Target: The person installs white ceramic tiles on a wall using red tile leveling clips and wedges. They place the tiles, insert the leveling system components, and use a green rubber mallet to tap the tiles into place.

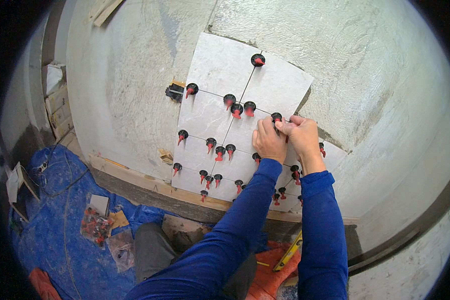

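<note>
From the head camera, both hands meet on a wall of big grey tiles (210, 65). The left hand (268, 142) lies flat on a tile with its fingers close together. The right hand (301, 135) pinches a small black and red clip (276, 118) between thumb and fingertips. The clip sits in the gap between two tiles, with its red wedge pointing down. More clips like it dot the other gaps. The top right tile ends at bare grey wall (385, 75), with lots of open room there. A wooden strip (150, 182) runs under the bottom tiles. A clear bag of red pieces (95, 227) lies on the blue sheet (60, 240) at lower left.
</note>
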Demonstrator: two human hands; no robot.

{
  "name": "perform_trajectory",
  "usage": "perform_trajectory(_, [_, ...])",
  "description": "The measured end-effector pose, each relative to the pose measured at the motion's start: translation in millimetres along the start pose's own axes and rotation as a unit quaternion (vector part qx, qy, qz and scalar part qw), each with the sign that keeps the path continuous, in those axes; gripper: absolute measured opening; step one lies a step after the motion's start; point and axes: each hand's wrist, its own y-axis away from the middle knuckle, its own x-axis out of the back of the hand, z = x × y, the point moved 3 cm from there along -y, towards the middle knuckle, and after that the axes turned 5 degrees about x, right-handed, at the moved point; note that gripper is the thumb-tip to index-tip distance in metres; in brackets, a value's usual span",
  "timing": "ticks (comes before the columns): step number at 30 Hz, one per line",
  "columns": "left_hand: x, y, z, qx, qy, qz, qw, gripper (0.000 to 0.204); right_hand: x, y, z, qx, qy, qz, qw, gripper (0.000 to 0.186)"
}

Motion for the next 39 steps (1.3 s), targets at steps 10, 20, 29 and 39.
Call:
perform_trajectory(10, [5, -4, -6, -0.079, 0.02, -0.021, 0.996, 0.027, -3, 8, -4, -0.005, -0.03, 0.014, 0.999, 0.08])
perform_trajectory(20, [28, -26, -10, -0.149, 0.07, -0.144, 0.976, 0.03, -2, 12, -4, 0.015, -0.032, 0.009, 0.999, 0.073])
perform_trajectory(29, [38, -55, -8, -0.216, 0.073, -0.248, 0.942, 0.032, -1, 11, -2, 0.024, 0.011, 0.022, 0.999, 0.071])
perform_trajectory(39, [43, -26, -3, -0.041, 0.049, -0.213, 0.975, 0.029, -2, 8, -3, 0.013, -0.024, 0.005, 1.0, 0.071])
